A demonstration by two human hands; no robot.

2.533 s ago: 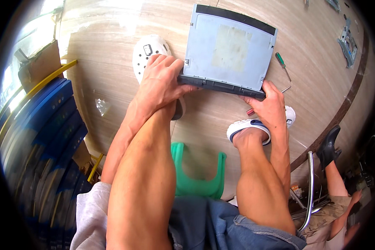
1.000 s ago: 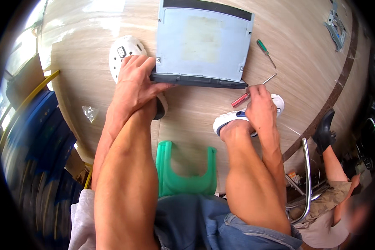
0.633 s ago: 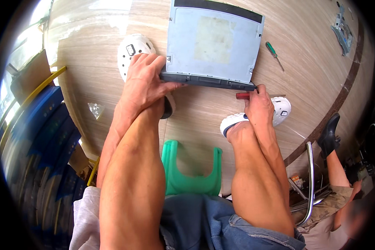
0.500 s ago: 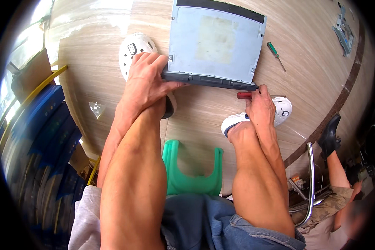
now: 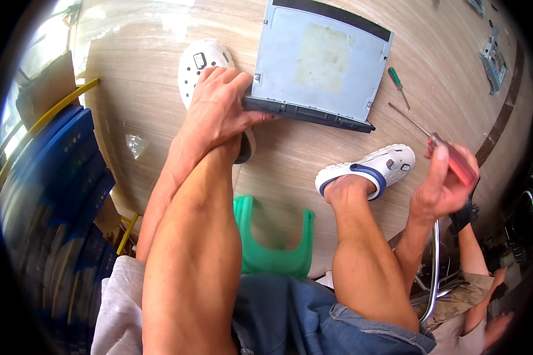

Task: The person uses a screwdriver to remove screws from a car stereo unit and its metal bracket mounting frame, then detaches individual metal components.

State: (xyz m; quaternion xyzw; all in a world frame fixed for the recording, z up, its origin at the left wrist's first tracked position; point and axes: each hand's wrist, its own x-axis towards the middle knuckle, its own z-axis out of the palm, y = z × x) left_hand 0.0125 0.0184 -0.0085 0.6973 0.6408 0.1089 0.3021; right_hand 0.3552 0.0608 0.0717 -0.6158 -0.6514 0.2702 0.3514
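A flat device with a grey metal case [image 5: 320, 59] and black plastic along its near edge stands on the floor in front of me. My left hand [image 5: 222, 106] is closed around its near left corner, fingers on the far side and thumb along the black edge. Out to the right and off the device, my right hand [image 5: 444, 186] grips a screwdriver [image 5: 458, 164] by its red handle. Its thin metal shaft points up and left, toward the floor by the device. Between shaft and case lies a second screwdriver [image 5: 394, 78] with a green handle.
My feet wear white clogs [image 5: 391, 164] on either side. A green plastic stool [image 5: 272, 257] is beneath me. Blue stacked goods [image 5: 59, 171] line the left, with a small clear bag [image 5: 136, 145] nearby. A metal part [image 5: 493, 62] lies far right; another person [image 5: 474, 302] sits lower right.
My right hand has left the device's near right corner and swung right, lifting the red-handled screwdriver with its shaft turned up-left. My left hand stays on the left corner.
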